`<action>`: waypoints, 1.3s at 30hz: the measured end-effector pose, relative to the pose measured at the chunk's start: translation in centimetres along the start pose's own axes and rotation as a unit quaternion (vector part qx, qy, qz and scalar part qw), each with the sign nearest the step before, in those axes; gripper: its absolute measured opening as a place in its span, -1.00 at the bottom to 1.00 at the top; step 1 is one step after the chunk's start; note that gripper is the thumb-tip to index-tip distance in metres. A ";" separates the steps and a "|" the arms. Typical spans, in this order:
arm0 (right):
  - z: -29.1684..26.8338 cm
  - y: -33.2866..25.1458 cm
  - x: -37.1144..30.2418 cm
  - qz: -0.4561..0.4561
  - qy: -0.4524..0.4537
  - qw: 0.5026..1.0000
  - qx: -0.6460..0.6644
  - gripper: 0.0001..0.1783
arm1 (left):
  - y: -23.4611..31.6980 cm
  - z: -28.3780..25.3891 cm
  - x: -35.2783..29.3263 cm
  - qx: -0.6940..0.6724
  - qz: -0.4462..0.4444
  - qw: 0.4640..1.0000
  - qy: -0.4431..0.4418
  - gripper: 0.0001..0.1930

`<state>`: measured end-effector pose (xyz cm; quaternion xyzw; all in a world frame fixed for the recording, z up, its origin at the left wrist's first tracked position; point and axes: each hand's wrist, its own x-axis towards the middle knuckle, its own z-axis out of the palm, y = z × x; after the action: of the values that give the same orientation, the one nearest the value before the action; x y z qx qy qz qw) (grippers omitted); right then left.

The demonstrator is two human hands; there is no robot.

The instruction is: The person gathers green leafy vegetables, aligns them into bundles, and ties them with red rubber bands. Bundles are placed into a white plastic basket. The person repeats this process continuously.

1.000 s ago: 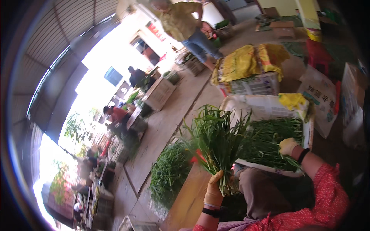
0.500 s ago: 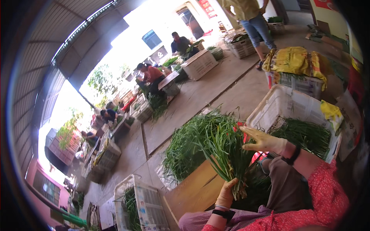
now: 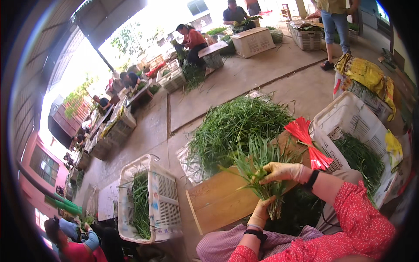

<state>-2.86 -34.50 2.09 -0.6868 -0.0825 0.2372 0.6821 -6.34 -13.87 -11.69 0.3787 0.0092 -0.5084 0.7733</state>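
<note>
In front of me is a bunch of long-leaved chives [image 3: 271, 192], its pale root ends down and its leaf tips pointing up and away. My left hand [image 3: 260, 214], in a pale yellowish glove, grips it low near the root ends. Higher up, my right hand [image 3: 283, 173], gloved alike, has its fingers curled round the leaves. Beneath the bunch lies a wooden board [image 3: 222, 203]. A large loose heap of chives [image 3: 240, 124] spreads just beyond the board. Right of my right hand, a bundle of red strips [image 3: 309, 144] lies at the board's far right end.
A white plastic crate [image 3: 166, 209] with greens stands left, another white crate [image 3: 349, 115] with greens right. Behind that one is a crate topped by yellow sacking [image 3: 366, 76]. Several people sit sorting greens farther off; one person [image 3: 334, 26] stands at the back right.
My right hand, outstretched beside the bunch before, has closed round its leaves. The bunch is lower and more upright. The view has turned, bringing the red strips and a person at lower left into sight.
</note>
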 end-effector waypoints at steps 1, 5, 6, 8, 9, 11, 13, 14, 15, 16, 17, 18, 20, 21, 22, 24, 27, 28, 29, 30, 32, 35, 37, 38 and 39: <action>0.3 2.9 0.4 -0.041 -0.027 0.998 0.032 -0.62 | -0.6 -1.7 0.7 -0.017 -0.002 1.000 -0.016 -0.48; 1.1 4.4 -3.0 -0.056 0.062 0.996 -0.012 -0.70 | -1.8 -3.4 0.3 -0.079 -0.005 0.993 -0.082 -0.35; 1.1 4.4 -3.9 -0.036 0.087 0.994 0.048 -0.71 | -2.2 -4.0 0.1 -0.105 -0.005 0.989 -0.101 -0.33; 0.5 5.1 -5.2 -0.006 0.126 0.984 0.127 -0.71 | -3.3 -5.3 0.1 -0.155 -0.007 0.978 -0.142 -0.28; 0.1 5.8 -5.8 0.004 0.140 0.979 0.145 -0.71 | -3.9 -5.7 0.3 -0.174 -0.010 0.975 -0.137 -0.26; -0.5 7.2 -6.5 -0.002 0.146 0.976 0.164 -0.72 | -4.7 -6.1 0.8 -0.208 -0.019 0.970 -0.127 -0.23; 0.2 8.8 -7.1 -0.079 0.124 0.986 0.075 -0.72 | -4.9 -6.3 1.7 -0.215 -0.024 0.972 -0.093 -0.25; 1.0 8.9 -7.2 -0.119 0.112 0.986 0.032 -0.71 | -4.6 -6.5 2.0 -0.216 -0.025 0.973 -0.073 -0.26; 1.7 9.0 -7.3 -0.153 0.094 0.977 -0.118 -0.73 | -4.5 -6.6 2.2 -0.218 -0.027 0.974 -0.053 -0.26; 2.6 9.1 -7.4 -0.187 0.091 0.953 -0.221 -0.70 | -4.4 -6.7 2.4 -0.184 -0.024 0.983 -0.010 -0.27; 3.3 9.2 -7.7 -0.177 0.059 0.928 -0.323 -0.65 | -3.9 -6.3 2.5 -0.147 -0.022 0.988 0.033 -0.28; 3.8 9.4 -8.2 -0.164 0.026 0.892 -0.421 -0.60 | -3.5 -5.8 2.6 -0.110 -0.020 0.991 0.075 -0.29; 5.0 9.9 -9.8 -0.152 -0.022 0.833 -0.531 -0.46 | -2.6 -4.2 2.3 0.065 0.038 0.987 0.139 -0.31; 5.3 8.8 -11.0 -0.109 -0.078 0.782 -0.609 -0.44 | -2.1 -3.2 1.9 0.173 0.065 0.968 0.170 -0.31; 5.6 9.3 -11.3 -0.029 -0.121 0.743 -0.658 -0.45 | -1.4 -2.3 1.5 0.279 0.091 0.936 0.196 -0.31; 5.6 9.5 -13.3 -0.039 -0.066 0.732 -0.677 -0.42 | 0.0 -0.6 0.7 0.365 0.057 0.901 0.225 -0.30; 3.5 6.3 -14.4 0.060 -0.118 0.819 -0.558 -0.41 | -0.7 -2.5 1.7 0.452 0.077 0.848 0.267 -0.32; 3.4 3.1 -13.7 -0.014 -0.077 0.830 -0.552 -0.52 | 0.1 -3.4 0.2 0.465 0.089 0.827 0.304 -0.33; 2.7 1.5 -14.6 -0.013 -0.025 0.844 -0.536 -0.58 | -0.4 -2.9 0.8 0.485 0.090 0.816 0.301 -0.35; 1.8 1.4 -15.1 -0.012 0.025 0.855 -0.519 -0.64 | -0.9 -2.9 1.5 0.486 0.086 0.816 0.300 -0.37; 0.8 0.9 -13.4 -0.099 0.124 0.866 -0.475 -0.70 | -0.7 -4.1 1.7 0.476 0.097 0.813 0.321 -0.40; 0.3 1.6 -10.3 -0.172 0.173 0.826 -0.508 -0.62 | 0.6 -2.3 1.9 0.493 0.062 0.812 0.306 -0.38; 0.6 3.6 -7.5 -0.201 0.182 0.791 -0.549 -0.55 | 0.6 -2.4 2.2 0.517 0.082 0.800 0.295 -0.35; 1.1 5.1 -5.5 -0.221 0.193 0.759 -0.581 -0.52 | 0.3 -4.2 2.5 0.528 0.115 0.790 0.291 -0.33; 1.3 6.6 -4.5 -0.174 0.167 0.744 -0.623 -0.44 | -0.2 -5.1 3.0 0.538 0.148 0.782 0.279 -0.30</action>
<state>-8.76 -35.65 -3.32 -0.9613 -0.2146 -0.1083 0.1349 -3.12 -13.22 -16.69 0.8551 -0.1065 -0.1825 0.4734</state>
